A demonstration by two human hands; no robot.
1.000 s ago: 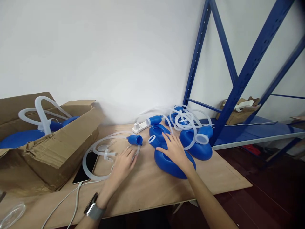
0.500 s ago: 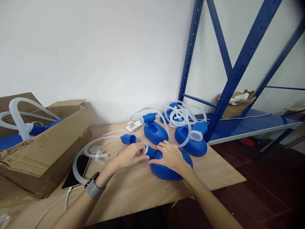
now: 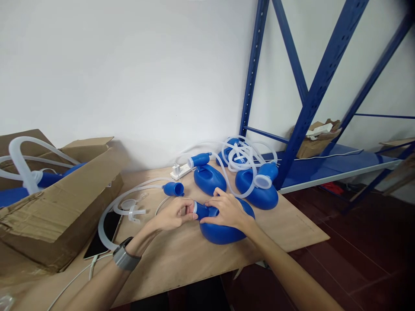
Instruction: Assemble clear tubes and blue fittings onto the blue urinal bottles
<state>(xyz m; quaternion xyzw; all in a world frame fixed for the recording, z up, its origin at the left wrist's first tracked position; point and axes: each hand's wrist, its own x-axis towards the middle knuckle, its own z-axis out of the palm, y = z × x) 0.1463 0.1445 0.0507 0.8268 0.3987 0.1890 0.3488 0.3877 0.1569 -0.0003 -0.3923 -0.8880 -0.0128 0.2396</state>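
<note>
L hand pinches the blue bottle by its white rim, fingers nearly closed; R hand, fingers half-curled, grips its neck (bottle's on the tbl, nr others).

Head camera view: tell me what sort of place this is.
Probably a workshop or storeroom packing area: rounded blue plastic bottles lie on a bare brown wooden tabletop, an open brown cardboard box holds more blue parts, and blue perforated metal shelving stands at right.
</note>
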